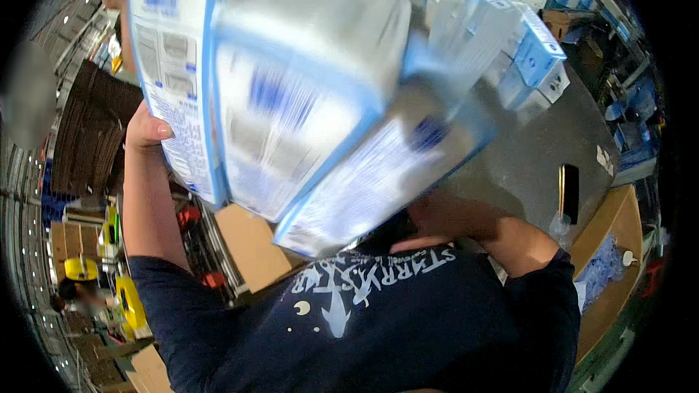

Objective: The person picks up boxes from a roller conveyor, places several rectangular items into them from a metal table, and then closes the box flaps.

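Up near the face, left hand [145, 129] gripped the boxes' [291, 102] edge, right hand hidden w/ grip unclear — best kept level & supported from below.

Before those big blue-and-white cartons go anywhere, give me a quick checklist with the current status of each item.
1. Left hand gripping the edge of the blue-and-white cardboard cartons: ok.
2. Right hand hold on the cartons: cannot tell, hidden beneath them.
3. Cartons level: not ok, tilted.
4. Sight of what lies under the cartons: not ok, they fill the view.
5. Bare space on the grey table: ok.
6. Stacked blue-and-white boxes on the table upright: ok.
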Motion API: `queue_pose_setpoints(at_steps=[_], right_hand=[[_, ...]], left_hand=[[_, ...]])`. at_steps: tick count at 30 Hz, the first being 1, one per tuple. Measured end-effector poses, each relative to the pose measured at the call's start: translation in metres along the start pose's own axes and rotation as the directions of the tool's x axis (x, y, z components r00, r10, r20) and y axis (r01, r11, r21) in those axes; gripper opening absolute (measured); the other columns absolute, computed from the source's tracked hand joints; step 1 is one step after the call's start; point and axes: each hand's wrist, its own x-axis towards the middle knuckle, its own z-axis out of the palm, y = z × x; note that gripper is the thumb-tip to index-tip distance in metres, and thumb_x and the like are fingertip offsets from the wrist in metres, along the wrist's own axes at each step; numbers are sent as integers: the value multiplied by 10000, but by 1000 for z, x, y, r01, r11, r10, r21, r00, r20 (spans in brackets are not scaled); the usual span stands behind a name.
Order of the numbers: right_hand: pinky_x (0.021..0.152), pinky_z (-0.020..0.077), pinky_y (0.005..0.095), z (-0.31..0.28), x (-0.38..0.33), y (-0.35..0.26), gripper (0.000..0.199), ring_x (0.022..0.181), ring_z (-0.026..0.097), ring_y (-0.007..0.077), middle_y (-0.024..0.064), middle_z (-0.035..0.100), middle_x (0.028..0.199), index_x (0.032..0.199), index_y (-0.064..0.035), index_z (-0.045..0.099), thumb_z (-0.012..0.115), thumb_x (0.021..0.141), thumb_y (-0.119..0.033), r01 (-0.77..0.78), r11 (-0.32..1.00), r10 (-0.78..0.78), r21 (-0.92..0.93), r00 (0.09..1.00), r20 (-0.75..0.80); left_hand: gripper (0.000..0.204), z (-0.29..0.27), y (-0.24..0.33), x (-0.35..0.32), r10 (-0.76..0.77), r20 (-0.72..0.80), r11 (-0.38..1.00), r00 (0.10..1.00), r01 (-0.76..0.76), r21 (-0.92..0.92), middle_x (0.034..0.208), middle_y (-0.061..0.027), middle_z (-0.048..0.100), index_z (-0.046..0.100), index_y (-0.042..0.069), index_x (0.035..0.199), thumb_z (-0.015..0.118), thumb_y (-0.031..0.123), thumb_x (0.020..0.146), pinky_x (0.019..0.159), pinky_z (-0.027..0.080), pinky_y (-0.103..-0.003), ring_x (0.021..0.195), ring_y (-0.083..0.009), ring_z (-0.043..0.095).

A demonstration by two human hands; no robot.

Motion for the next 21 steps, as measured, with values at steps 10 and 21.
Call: queue_pose_setpoints(at_steps=[10,21], right_hand=[[804,457,351,30,-41,-34,480,935,582,272,135,585,1072,1232,-85,490,613,801,-256,-226,971,239,84,949,-206],[741,481,368,10,-149,39,382,852,613,283,139,640,939,1090,-88,587,609,776,-304,-586,801,515,120,572,-638]], left_hand=[[704,62,-286,-51,20,-192,184,981,186,965,1324,-228,348,309,69,1330,623,368,775,978,258,-548,1235,-373,320],[1014,146,-278,-11,-213,-125,227,969,173,958,1455,-195,65,234,183,1389,756,475,570,883,233,-711,1295,-490,84]])
